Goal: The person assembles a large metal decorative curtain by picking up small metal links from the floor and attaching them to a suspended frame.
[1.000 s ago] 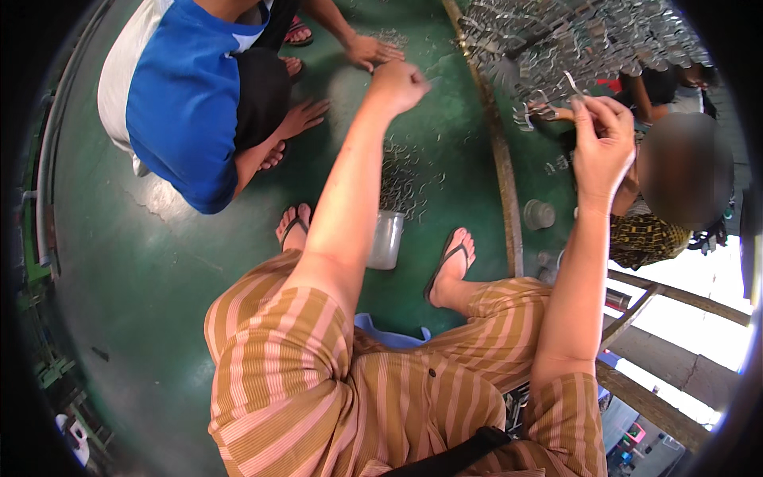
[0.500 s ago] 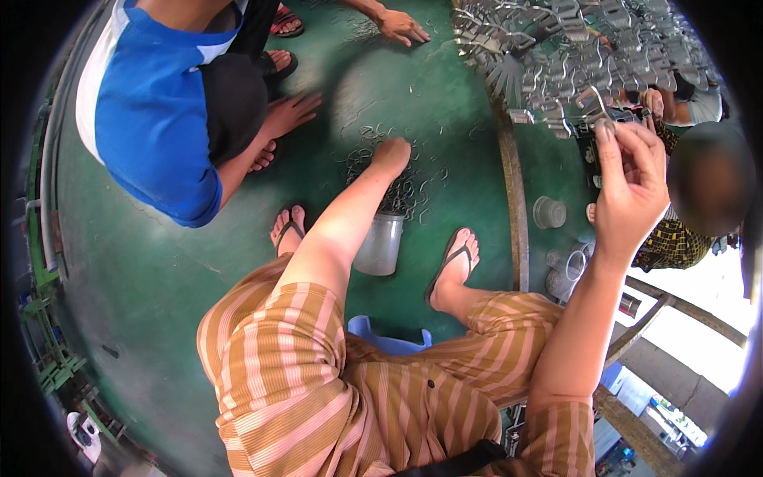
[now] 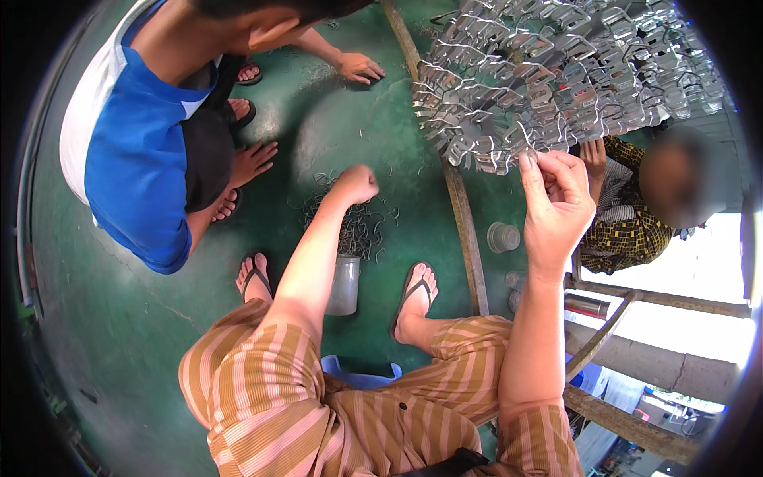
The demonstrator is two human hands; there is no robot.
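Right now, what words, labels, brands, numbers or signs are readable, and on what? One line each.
None: no text can be read in this view.
Clear container, hanging metal pieces, small bent pieces on the floor: no legible marks.
Metal cylinder and background clutter at lower right: too small or blurred to tell.

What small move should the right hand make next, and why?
Probably nudge the right hand slightly up toward the massed metal pieces: its fingertips are pinched at the cluster's lower edge in view, though whether they hold one is unclear.
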